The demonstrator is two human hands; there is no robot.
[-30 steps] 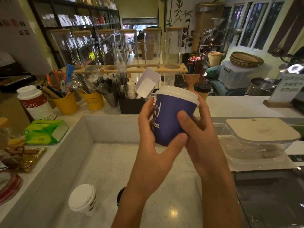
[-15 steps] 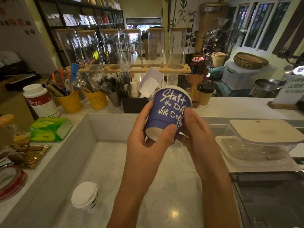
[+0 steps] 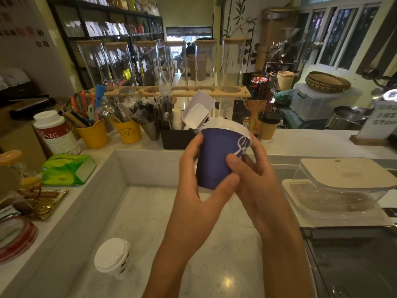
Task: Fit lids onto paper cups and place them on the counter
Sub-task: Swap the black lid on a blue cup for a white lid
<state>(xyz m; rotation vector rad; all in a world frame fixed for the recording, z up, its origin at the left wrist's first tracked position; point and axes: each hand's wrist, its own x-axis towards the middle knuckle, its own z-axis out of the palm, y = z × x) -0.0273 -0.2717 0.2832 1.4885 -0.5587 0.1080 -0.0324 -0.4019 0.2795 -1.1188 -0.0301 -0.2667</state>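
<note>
A purple paper cup (image 3: 217, 155) with white lettering and a white lid (image 3: 227, 127) on top is held tilted away in mid-air over the sunken counter (image 3: 150, 216). My left hand (image 3: 199, 190) wraps its left side and bottom with the thumb across the front. My right hand (image 3: 255, 179) grips its right side, fingers up by the lid rim. A second cup with a white lid (image 3: 112, 258) stands on the counter at the lower left.
Yellow buckets of utensils (image 3: 93, 134), a black holder (image 3: 176, 138) and a white scoop (image 3: 196, 115) line the raised ledge behind. A brown lidded cup (image 3: 269, 125) stands there too. A clear lidded box (image 3: 343, 186) sits right; a green pack (image 3: 66, 168) left.
The cup was turned in both hands: half a second ago its bottom faced me and the lettering showed; now it is back nearly upright, lid up and lettering to the right.
</note>
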